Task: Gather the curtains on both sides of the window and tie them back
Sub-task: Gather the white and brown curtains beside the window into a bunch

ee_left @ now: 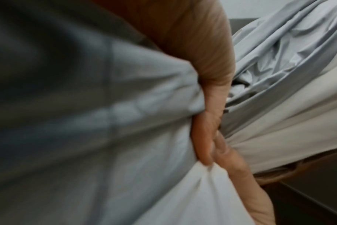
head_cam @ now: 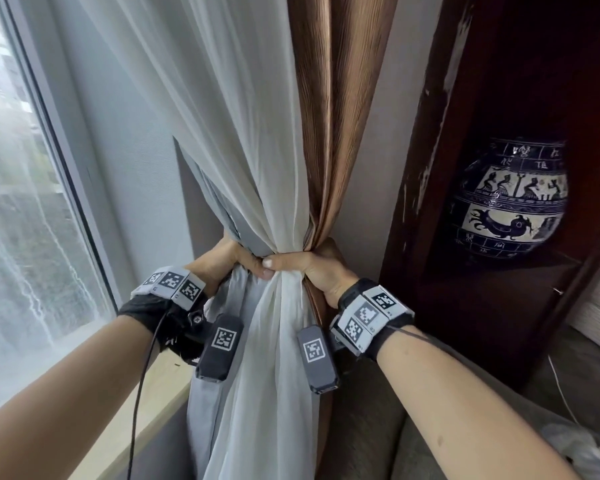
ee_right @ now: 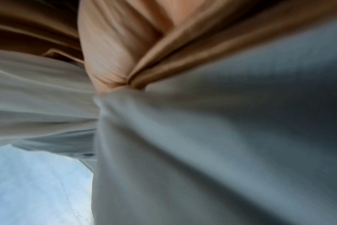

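Note:
A white sheer curtain [head_cam: 257, 133] and a brown curtain [head_cam: 333, 116] hang bunched together right of the window, with a grey lining [head_cam: 222, 202] behind. My left hand [head_cam: 229, 261] grips the bundle from the left and my right hand [head_cam: 309, 268] grips it from the right, thumbs meeting in front. Close up, the left hand [ee_left: 212, 121] curls round grey and white fabric [ee_left: 125, 137]. The right palm [ee_right: 113, 53] presses into brown folds [ee_right: 202, 45] and grey cloth [ee_right: 202, 144]. No tie-back shows.
The window [head_cam: 21, 220] and its pale wooden sill [head_cam: 160, 403] lie on the left. A dark wooden cabinet [head_cam: 430, 202] holding a blue-and-white painted vase [head_cam: 510, 202] stands close on the right. A grey upholstered seat [head_cam: 378, 427] lies below.

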Available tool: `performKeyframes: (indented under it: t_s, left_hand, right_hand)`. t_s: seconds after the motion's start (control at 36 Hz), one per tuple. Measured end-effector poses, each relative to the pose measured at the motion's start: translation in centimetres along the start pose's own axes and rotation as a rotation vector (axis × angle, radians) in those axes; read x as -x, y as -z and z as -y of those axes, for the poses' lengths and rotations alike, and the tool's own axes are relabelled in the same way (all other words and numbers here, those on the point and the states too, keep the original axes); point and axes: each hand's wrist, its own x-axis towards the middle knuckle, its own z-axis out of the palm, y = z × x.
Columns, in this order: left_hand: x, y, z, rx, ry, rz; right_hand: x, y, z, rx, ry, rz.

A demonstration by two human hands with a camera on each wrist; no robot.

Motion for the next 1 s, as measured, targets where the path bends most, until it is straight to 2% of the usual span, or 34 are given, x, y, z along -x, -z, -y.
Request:
performKeyframes:
  t_s: [0.14, 0.22, 0.36, 0.44, 0.5, 0.56, 0.64, 0.75, 0.86, 1.0]
  left_hand:
    - [0.2, 0.6, 0.0, -0.021, 0.049, 0.059]
    - [0.2, 0.8, 0.4, -0.003, 0.048, 0.016]
    - [-0.3, 0.6, 1.1, 0.026, 0.032, -0.108]
    - [-0.3, 0.4, 1.0, 0.035, 0.045, -0.103]
    - [-0.2, 0.3, 0.9, 0.032, 0.040, -0.064]
    - [0.0, 0.3, 0.6, 0.008, 0.019, -0.014]
    - [0.2, 0.4, 0.4, -0.043, -0.010, 0.029]
    - [0.8, 0.5, 0.1, -0.050, -0.006, 0.082]
    - [1.2, 0.6, -0.2, -0.045, 0.055, 0.142]
    - [1.3, 0.6, -0.3, -0.081, 0.086, 0.129]
  right_hand:
    - [0.4, -0.2, 0.6, -0.085, -0.020, 0.076]
    - [0.8, -0.4, 0.6, -0.071, 0.041, 0.090]
    - [-0.7, -0.4, -1.1, 0.004, 0.080, -0.218]
    - [-4.0, 1.6, -4.7, 0.129, 0.095, -0.361]
    - [-3.4, 1.7, -4.2, 0.190, 0.106, -0.448]
    - [-0.8, 0.8, -1.5, 0.162, 0.122, -0.361]
    - [1.2, 0.3, 0.2, 0.115, 0.158, -0.089]
    - [1.7, 0.1, 1.4, 0.109, 0.046, 0.138]
    - [1.7, -0.1, 1.6, 0.064, 0.003, 0.164]
    - [1.9, -0.2, 1.4, 0.033, 0.012, 0.188]
